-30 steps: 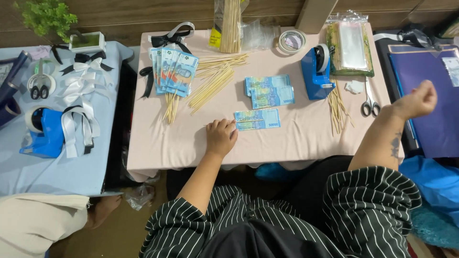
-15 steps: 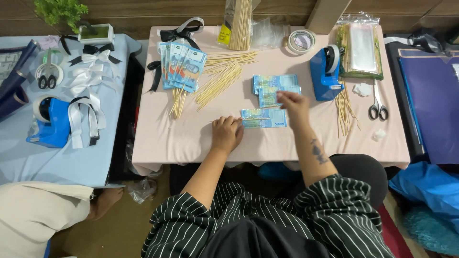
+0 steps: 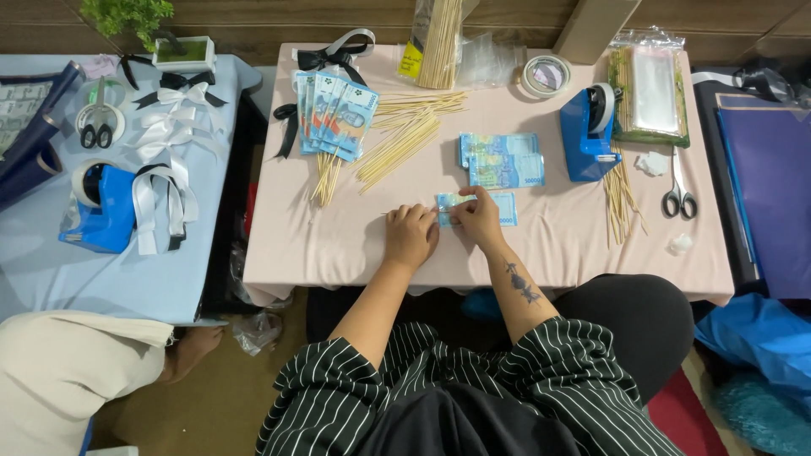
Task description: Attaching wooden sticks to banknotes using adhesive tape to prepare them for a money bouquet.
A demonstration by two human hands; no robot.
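A single blue banknote [image 3: 502, 208] lies flat on the pink table [image 3: 338, 245] right in front of me. My right hand [image 3: 478, 219] pinches its left part from above. My left hand [image 3: 410, 234] is curled beside it, fingertips meeting the note's left end where a thin wooden skewer seems to stick out. Just behind is a small stack of the same blue banknotes [image 3: 503, 160].
A fan of banknotes on skewers [image 3: 334, 111] and loose skewers [image 3: 404, 139] lie to the back left. To the right stand a blue tape dispenser [image 3: 585, 135], more skewers [image 3: 622, 192] and scissors [image 3: 678, 195]. The left table holds ribbons [image 3: 169, 118] and another dispenser [image 3: 97, 211]. Another person [image 3: 76, 371] sits lower left.
My right hand came in from far right, passed over the banknote stack and now pinches the single note. My left hand shifted slightly right against the note's end.
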